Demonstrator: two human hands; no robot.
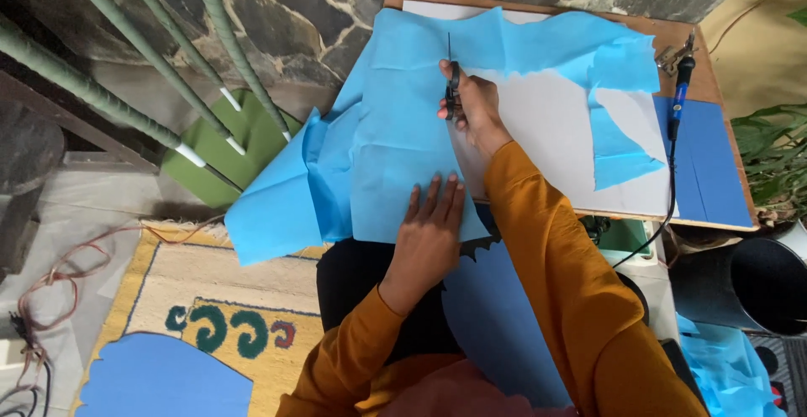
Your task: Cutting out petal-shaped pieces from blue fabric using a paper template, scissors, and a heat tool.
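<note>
A large sheet of light blue paper [395, 139] lies over a white board [546, 131] and hangs off its left edge. My right hand [472, 106] grips black scissors [452, 81] whose blades point away from me into the paper. My left hand [430, 224] lies flat on the near edge of the sheet, fingers spread, pressing it down. A cut strip of the same blue paper [618, 144] lies to the right on the board. Both my sleeves are mustard orange.
A wooden board [710, 81] carries a dark blue sheet [706, 165] and a blue-handled corded tool [679, 93]. Darker blue shapes [496, 308] lie on my lap. Green poles [143, 55] lean at left, over a patterned rug [218, 299]. A black bucket [765, 282] stands at right.
</note>
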